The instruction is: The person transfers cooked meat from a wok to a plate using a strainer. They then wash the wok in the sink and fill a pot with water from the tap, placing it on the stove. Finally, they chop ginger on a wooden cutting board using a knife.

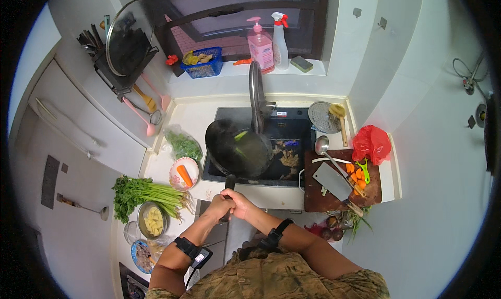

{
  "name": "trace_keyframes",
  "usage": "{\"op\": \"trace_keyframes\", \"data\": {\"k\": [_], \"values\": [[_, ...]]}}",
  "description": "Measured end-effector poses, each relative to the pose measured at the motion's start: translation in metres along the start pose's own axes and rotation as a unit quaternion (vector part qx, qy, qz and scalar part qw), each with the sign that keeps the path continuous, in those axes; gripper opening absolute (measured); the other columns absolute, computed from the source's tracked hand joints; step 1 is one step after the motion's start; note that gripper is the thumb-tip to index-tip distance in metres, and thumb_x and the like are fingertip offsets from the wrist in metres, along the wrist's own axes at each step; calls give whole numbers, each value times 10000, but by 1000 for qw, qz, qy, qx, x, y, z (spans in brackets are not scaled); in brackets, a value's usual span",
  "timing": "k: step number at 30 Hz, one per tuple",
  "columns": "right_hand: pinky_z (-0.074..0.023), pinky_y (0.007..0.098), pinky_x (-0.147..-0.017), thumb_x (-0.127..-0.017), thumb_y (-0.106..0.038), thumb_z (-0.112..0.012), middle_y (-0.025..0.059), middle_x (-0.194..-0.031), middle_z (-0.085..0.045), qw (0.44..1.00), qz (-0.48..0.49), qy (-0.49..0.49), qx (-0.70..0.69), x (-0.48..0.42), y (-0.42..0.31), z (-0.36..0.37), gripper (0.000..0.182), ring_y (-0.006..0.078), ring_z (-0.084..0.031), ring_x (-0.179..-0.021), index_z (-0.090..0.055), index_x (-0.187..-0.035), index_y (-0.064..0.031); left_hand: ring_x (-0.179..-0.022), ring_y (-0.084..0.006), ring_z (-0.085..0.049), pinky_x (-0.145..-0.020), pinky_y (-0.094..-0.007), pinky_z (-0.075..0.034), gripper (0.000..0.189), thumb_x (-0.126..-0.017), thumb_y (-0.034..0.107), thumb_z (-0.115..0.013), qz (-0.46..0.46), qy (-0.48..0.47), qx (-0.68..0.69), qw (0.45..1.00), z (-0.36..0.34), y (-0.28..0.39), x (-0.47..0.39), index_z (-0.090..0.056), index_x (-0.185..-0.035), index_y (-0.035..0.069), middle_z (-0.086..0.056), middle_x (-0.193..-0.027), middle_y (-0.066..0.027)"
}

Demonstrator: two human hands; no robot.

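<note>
Both hands grip the dark handle of a wok (219, 142). My left hand (220, 205) and my right hand (239, 203) touch each other around it. The black wok lies over the left part of a dark sink (250, 183), below the curved metal faucet (256, 99). Cloudy liquid and green pieces show inside the wok, with faint steam above. Brownish scraps (289, 158) lie in the sink to its right.
Left of the sink are a bowl with a carrot (184, 174), celery (156, 193) and a metal bowl of cut potatoes (153, 220). At right, a cleaver (332, 180), a ladle (321, 144) and carrot pieces (358, 177) rest on a cutting board (317, 203).
</note>
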State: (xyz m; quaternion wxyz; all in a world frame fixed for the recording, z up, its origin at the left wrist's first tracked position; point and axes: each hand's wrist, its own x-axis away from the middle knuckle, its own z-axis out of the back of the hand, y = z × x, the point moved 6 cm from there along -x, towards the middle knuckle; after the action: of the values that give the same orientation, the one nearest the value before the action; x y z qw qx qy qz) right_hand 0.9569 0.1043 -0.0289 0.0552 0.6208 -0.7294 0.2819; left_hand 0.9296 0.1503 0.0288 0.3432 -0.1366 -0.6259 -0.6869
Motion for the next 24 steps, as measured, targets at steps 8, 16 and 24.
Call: {"op": "trace_keyframes", "data": {"k": [8, 16, 24], "values": [[-465, 342, -600, -808, -447, -614, 29, -813, -582, 994, -22, -61, -82, -13, -16, 20, 352, 176, -567, -724, -555, -863, -104, -385, -213, -527, -386, -323, -414, 194, -679, 133, -563, -3, -24, -176, 984, -10, 22, -23, -545, -655, -58, -537, -532, -120], [-463, 344, -787, -830, -330, -611, 53, -939, -600, 993, 2, 35, -113, -9, -34, 3, 291, 184, -568, -877, -560, -943, -67, -746, -338, -638, -658, -421, -500, 345, -710, 266, -561, 11, 34, -552, 833, -20, 79, -4, -585, -813, -62, -636, -806, -222], [-463, 300, -791, -761, -349, -655, 31, -993, -603, 987, -62, -81, -122, 5, -43, -39, 410, 157, -567, -897, -555, -1054, -80, -885, -336, -628, -772, -415, -492, 467, -760, 301, -575, 41, 91, -675, 731, -11, 102, 24, -501, -1063, -47, -633, -956, -214]]}}
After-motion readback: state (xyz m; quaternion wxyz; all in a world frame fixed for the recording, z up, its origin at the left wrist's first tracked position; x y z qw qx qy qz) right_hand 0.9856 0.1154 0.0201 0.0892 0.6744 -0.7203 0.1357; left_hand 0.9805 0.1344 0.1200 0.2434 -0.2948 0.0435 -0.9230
